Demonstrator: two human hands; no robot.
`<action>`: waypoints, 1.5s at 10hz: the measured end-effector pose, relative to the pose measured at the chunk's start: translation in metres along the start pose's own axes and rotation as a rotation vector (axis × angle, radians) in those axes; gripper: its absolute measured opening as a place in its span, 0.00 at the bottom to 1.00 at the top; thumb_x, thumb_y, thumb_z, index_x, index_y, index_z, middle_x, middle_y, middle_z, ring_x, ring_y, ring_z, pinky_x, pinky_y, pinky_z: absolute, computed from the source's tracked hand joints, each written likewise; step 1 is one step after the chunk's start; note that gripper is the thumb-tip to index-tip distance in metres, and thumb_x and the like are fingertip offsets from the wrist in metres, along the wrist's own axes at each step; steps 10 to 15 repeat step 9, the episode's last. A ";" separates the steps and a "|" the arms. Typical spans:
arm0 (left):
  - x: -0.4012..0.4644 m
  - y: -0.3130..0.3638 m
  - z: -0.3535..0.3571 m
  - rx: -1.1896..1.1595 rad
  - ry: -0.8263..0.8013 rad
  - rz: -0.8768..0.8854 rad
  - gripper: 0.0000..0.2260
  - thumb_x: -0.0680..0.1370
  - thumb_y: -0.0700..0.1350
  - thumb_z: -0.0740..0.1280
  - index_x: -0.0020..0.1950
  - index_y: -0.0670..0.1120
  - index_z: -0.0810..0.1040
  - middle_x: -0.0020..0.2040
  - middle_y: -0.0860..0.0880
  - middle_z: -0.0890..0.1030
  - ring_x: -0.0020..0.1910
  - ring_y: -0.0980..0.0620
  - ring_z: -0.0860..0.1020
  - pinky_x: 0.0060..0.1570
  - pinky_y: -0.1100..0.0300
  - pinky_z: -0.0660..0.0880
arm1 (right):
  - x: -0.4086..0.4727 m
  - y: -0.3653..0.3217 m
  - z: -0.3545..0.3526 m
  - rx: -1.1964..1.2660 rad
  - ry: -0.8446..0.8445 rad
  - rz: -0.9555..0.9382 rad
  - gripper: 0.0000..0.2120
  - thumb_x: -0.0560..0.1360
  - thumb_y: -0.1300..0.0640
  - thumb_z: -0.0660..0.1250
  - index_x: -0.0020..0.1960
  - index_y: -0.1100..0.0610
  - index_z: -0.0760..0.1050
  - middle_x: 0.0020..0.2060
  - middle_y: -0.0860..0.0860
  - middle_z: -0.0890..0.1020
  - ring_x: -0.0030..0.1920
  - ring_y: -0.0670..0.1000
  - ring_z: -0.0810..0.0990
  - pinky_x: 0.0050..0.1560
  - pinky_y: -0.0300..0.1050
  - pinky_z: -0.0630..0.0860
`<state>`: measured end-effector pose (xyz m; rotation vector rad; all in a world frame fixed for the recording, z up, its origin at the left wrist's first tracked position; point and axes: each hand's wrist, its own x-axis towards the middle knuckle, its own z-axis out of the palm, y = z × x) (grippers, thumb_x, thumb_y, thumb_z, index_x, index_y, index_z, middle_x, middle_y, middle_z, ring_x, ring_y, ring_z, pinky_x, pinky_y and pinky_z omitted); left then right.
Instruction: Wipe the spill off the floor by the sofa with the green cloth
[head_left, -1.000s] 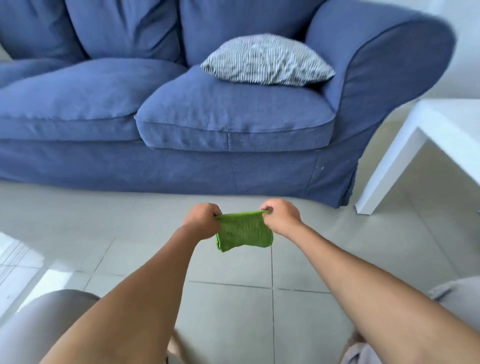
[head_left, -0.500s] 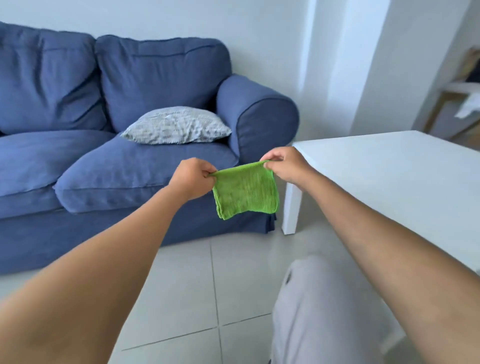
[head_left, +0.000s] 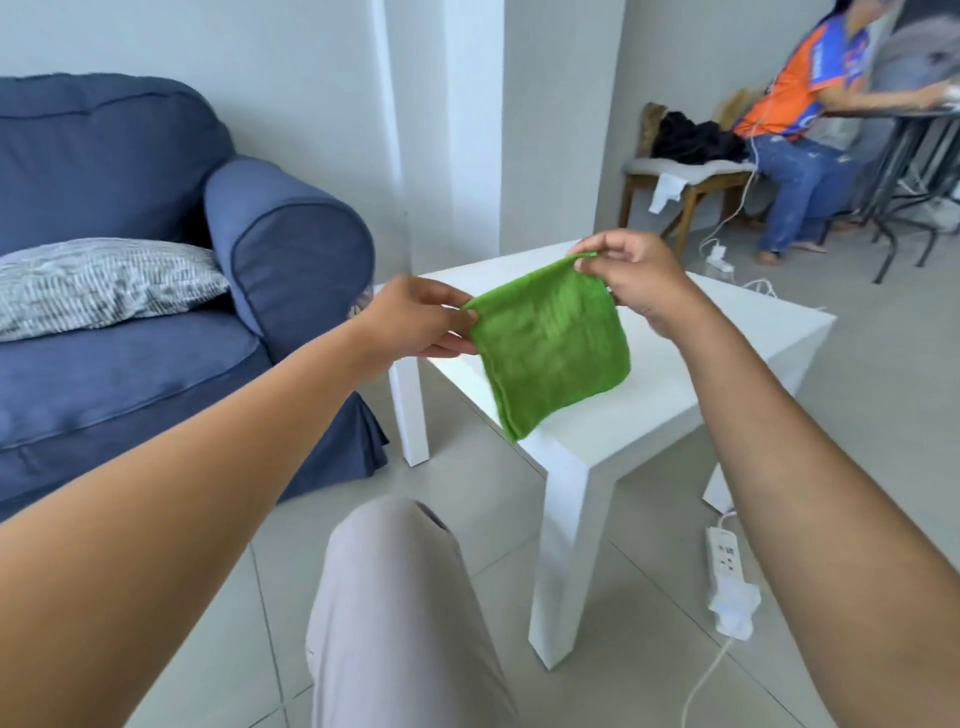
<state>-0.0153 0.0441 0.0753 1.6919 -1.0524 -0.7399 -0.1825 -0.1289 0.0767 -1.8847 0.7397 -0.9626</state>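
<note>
left hand (head_left: 415, 322), right hand (head_left: 631, 275), pinching green cloth (head_left: 550, 353)

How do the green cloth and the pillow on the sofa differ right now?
The green cloth is plain bright green; the pillow is grey and white with fine stripes. The cloth hangs in the air over the white table, pinched at its top corners by the left hand and right hand; the pillow lies untouched on the sofa seat against the armrest. The cloth is thin and flat, the pillow plump. Both are soft fabric.
</note>
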 end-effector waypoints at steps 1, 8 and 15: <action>0.006 0.001 0.032 -0.069 -0.087 -0.055 0.07 0.76 0.36 0.67 0.40 0.46 0.79 0.29 0.52 0.84 0.28 0.59 0.83 0.43 0.63 0.81 | 0.000 0.013 -0.025 -0.055 0.036 0.016 0.09 0.73 0.67 0.68 0.43 0.54 0.80 0.33 0.42 0.82 0.30 0.32 0.78 0.35 0.21 0.71; 0.049 -0.057 0.036 0.334 0.153 -0.108 0.15 0.76 0.40 0.61 0.60 0.48 0.81 0.58 0.51 0.80 0.53 0.52 0.76 0.49 0.66 0.68 | 0.023 0.103 0.014 -0.555 -0.048 0.251 0.18 0.73 0.55 0.69 0.62 0.55 0.77 0.55 0.55 0.81 0.57 0.53 0.78 0.57 0.40 0.70; 0.036 -0.081 -0.014 0.389 0.276 -0.126 0.16 0.77 0.41 0.59 0.62 0.48 0.80 0.62 0.49 0.80 0.58 0.47 0.78 0.50 0.64 0.69 | 0.031 0.093 0.043 -0.692 -0.029 0.189 0.22 0.73 0.53 0.67 0.67 0.55 0.73 0.65 0.58 0.76 0.65 0.58 0.74 0.66 0.47 0.69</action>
